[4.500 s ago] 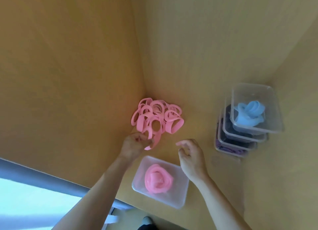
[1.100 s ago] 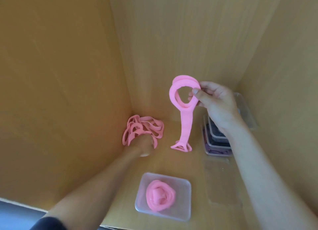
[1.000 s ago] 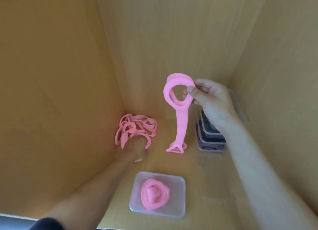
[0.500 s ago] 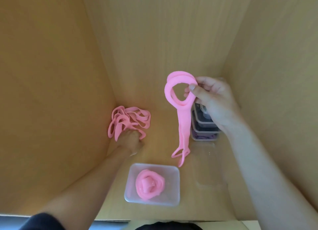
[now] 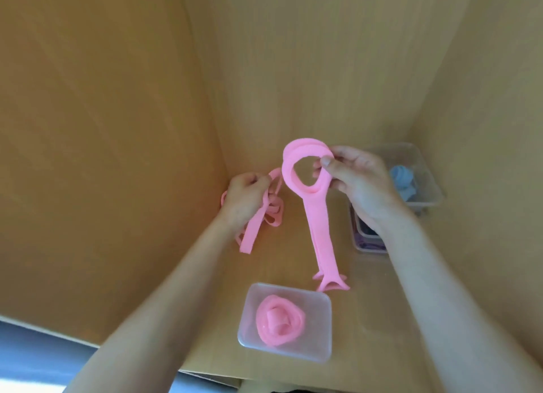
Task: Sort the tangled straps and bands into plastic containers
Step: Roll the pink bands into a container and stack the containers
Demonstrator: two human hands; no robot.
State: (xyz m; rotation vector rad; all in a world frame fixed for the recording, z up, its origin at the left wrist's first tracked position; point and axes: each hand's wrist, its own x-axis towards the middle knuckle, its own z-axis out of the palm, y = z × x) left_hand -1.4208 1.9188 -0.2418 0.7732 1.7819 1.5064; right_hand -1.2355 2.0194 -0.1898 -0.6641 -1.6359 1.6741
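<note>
Right hand (image 5: 358, 184) pinches a bunch of pink bands (image 5: 320, 231) at the loop top, thumb against fingers. The tails hang down to the counter (image 5: 367, 304), just beside the clear container (image 5: 320, 304) that holds a pink coil (image 5: 279, 323). Left hand (image 5: 246, 195) curls round another band (image 5: 252, 234) from the corner pile (image 5: 274, 219). Material looks soft, light and floppy, so likely to snag. Hold at the loop top and feed the tails in first.
</note>
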